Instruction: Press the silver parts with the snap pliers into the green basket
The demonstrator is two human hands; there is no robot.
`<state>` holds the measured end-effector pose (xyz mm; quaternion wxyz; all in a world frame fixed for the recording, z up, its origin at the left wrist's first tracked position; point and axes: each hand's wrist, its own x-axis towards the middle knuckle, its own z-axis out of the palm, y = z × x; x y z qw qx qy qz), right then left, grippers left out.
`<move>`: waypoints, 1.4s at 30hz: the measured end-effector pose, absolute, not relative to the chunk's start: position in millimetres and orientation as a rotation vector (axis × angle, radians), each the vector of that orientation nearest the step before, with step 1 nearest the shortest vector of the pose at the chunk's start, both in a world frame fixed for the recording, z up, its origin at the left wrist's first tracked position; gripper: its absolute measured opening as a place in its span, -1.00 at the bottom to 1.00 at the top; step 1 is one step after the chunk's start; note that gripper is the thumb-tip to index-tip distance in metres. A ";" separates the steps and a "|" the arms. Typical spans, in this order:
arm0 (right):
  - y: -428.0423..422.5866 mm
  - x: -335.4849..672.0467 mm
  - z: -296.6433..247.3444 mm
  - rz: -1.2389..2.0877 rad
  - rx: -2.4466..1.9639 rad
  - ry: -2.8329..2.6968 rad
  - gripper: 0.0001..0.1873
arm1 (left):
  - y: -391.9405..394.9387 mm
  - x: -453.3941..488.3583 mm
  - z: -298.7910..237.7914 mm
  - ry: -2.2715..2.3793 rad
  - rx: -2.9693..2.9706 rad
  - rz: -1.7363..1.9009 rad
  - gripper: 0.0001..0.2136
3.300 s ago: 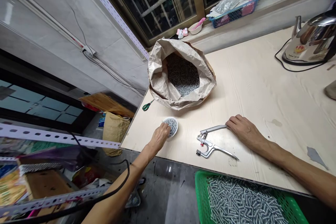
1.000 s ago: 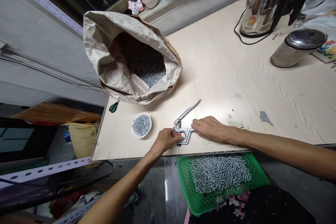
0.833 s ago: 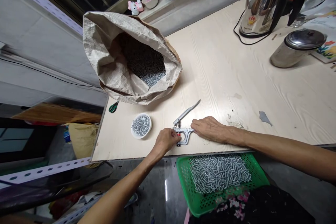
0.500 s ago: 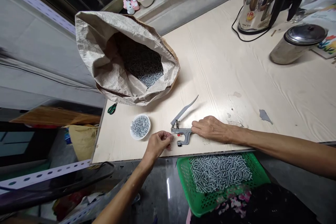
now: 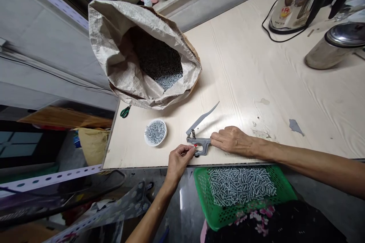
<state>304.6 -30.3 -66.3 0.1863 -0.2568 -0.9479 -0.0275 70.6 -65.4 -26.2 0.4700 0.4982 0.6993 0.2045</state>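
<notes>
Grey snap-fastener pliers [image 5: 203, 141] lie on the table near its front edge, their long lever raised and a spring showing at the hinge. My right hand [image 5: 230, 141] is closed around the lower handle, covering its end. At the open jaw, beside a small red part, my left hand [image 5: 181, 159] pinches with thumb and forefinger; what sits between the fingertips is too small to make out. Left of that hand stands a white bowl [image 5: 155, 133] heaped with small metal spring-like pieces. Below the table edge, a green basket [image 5: 203, 201] holds many similar metal pieces.
A large woven sack [image 5: 114, 57] with metal pieces inside stands open at the back left. Green-handled scissors [image 5: 124, 112] lie near the left edge. An electric kettle [image 5: 295, 7] with its cord and a lidded canister [image 5: 327, 51] stand at the back right.
My left hand has moved right, bringing its fingertips into the pliers' jaw. My right hand keeps its hold on the handle. The whole view has shifted slightly.
</notes>
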 end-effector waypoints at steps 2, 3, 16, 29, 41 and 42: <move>-30.2 303.9 -67.8 -0.038 -0.736 -2.700 -0.75 | -61.4 68.6 -27.6 1.703 1.234 0.410 -0.64; -30.2 303.5 -68.7 -0.008 -0.746 -2.719 -0.75 | -59.2 67.6 -28.4 1.699 1.232 0.354 -0.63; -21.9 310.3 -63.9 0.320 -0.899 -2.677 -0.53 | -53.4 69.9 -21.5 1.662 1.029 0.071 -0.65; 4.3 319.2 -55.5 0.366 -0.999 -2.716 0.05 | -58.7 66.5 -27.9 1.640 1.116 0.115 -0.63; -1.3 313.1 -45.6 0.385 -1.039 -2.757 -0.51 | -72.7 78.6 -15.5 1.747 2.163 0.295 -0.69; -2.5 313.2 -47.6 0.376 -1.043 -2.746 -0.49 | -70.8 84.0 -17.3 1.658 2.305 0.337 -0.61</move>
